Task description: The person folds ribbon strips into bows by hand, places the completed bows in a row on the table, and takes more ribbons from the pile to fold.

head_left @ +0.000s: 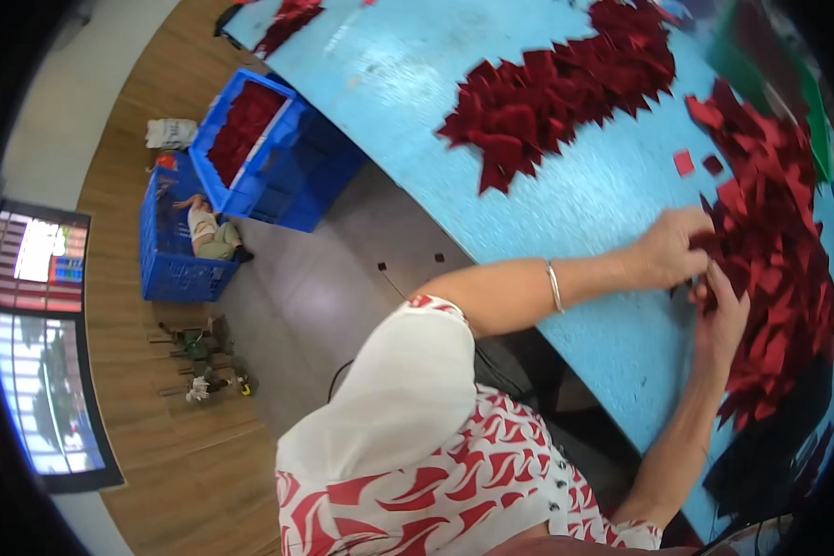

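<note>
- The bare left hand (669, 250), a thin silver-coloured bracelet (554, 285) on its wrist, appears to pinch a small dark red cloth piece (705, 244) between thumb and fingers.
- The bare right hand (723, 310) is just beside it, thumb toward the left fingertips and fingers curled; their tips are partly hidden, so I cannot tell whether they grip cloth.
- That piece is at the near-left edge of a long, loose heap of mixed red cloth pieces (774, 264) on the light blue, scuffed tabletop (547, 208).
- A light pinch near one edge probably suits such thin-looking cloth best; a full fist would likely crumple it.
- With the hands so close together, it should help to have one hand steady the piece and the other do the fine finger work.
- Working over bare tabletop beside the heap would likely make it easier to avoid catching neighbouring pieces.
- A flat bright red cloth square (683, 163) and a smaller dark red one (712, 165) lie beyond the left hand; sleeves and wrists should best clear them.
</note>
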A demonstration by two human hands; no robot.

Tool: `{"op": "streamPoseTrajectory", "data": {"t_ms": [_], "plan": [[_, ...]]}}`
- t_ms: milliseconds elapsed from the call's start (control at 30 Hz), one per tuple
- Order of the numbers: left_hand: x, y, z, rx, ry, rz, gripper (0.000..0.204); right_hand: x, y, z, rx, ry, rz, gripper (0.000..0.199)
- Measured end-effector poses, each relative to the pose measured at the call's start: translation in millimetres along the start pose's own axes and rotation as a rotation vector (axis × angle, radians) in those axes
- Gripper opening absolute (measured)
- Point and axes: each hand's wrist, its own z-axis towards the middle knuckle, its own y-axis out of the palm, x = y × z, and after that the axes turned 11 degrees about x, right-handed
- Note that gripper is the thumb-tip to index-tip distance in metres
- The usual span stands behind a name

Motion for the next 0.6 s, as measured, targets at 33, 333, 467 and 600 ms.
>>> {"op": "streamPoseTrajectory", "data": {"t_ms": [33, 333, 467, 600], "plan": [[-0.6, -5.2, 7.2, -0.003, 0.026, 0.013, 0.011, -3.7, 6.9, 0.5, -0.016, -0.019, 0.016, 0.008], [-13.0, -5.9, 8.3, -0.076, -0.552, -0.366, 0.018, -6.9, -2.7, 1.3, -0.121, -0.133, -0.169, 0.008], [-19.9, 8.5, 8.2, -0.036, -0.468, -0.279, 0.021, -8.5, -6.5, 0.7, -0.002, -0.076, -0.129, 0.014], [-15.4, -3.9, 13.0, 0.119, -0.455, -0.218, 0.021, -6.8, 6.9, 1.0, 0.216, -0.262, -0.051, 0.017]]}}
